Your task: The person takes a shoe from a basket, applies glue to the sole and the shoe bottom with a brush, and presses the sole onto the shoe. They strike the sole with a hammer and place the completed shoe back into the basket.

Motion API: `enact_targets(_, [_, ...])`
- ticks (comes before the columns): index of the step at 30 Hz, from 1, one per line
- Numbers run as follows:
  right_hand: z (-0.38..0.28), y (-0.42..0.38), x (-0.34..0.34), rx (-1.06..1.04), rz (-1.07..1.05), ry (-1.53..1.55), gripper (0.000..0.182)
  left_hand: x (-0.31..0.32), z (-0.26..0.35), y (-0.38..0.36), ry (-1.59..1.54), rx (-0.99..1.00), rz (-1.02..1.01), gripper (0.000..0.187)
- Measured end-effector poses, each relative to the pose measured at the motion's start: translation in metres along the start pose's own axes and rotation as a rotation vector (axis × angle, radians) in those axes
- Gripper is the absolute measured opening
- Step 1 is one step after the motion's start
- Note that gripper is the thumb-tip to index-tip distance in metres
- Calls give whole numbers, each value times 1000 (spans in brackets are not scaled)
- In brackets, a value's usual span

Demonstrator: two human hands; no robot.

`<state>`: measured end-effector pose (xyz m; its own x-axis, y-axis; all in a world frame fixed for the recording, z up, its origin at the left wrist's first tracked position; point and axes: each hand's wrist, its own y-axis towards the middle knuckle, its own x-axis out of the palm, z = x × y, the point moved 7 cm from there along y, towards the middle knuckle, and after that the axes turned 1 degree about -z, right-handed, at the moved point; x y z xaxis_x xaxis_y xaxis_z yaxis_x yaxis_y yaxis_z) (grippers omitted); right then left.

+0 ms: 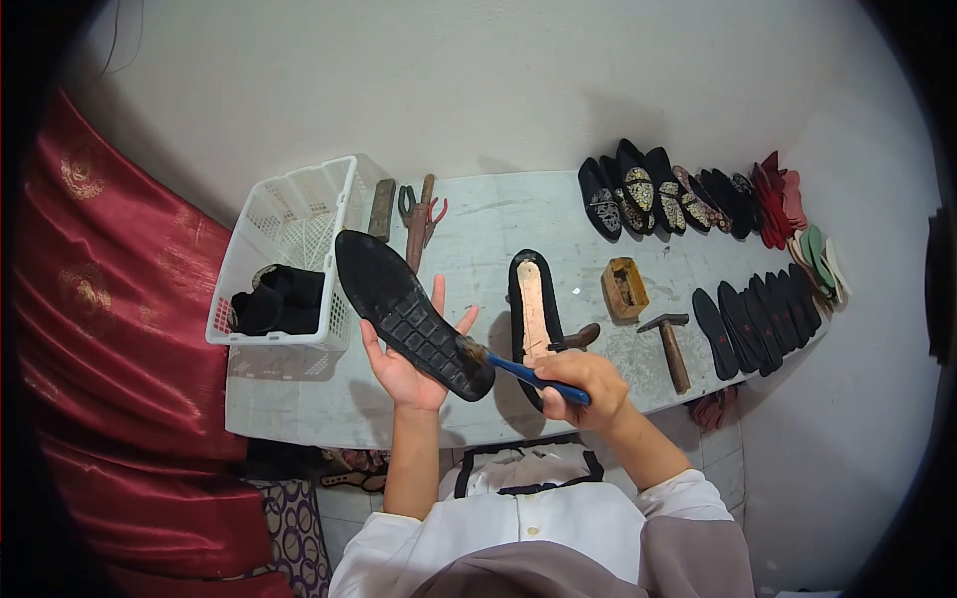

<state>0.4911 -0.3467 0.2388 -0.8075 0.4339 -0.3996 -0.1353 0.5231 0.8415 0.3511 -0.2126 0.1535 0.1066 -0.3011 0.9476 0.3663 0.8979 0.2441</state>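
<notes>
A red curtain [110,329] hangs at far left beside a white basket [284,199] holding black shoes [289,301]. Red-handled pliers [436,215] lie behind on the desk [488,221]. The left hand [417,384], grip spread, supports a black sole [404,314] that hides part of the basket's edge. The right grip [590,389] pinches a blue brush [533,377] against the sole's heel, blocking part of a pale-faced shoe [535,304]. Further right: small box [631,309], hammer [675,354], finished-looking shoes [639,189], row of black soles [736,324].

A hand could pass between the pink-lined shoe [533,289] and yellow box [626,289] — a brown tool [583,337] obstructs the near end.
</notes>
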Motion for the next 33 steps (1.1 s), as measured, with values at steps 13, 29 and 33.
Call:
enact_targets(13, [-1,-5,-1,21,52,-10,16,3,7,-1,-11,-12,81,61])
enact_targets(29, [-3,2,-7,8,-44,49,15,-5,11,-2,-63,-7,94,57])
enact_targets(33, [-2,5,-10,-71,56,57,19,0,12,1,-44,-8,-72,57])
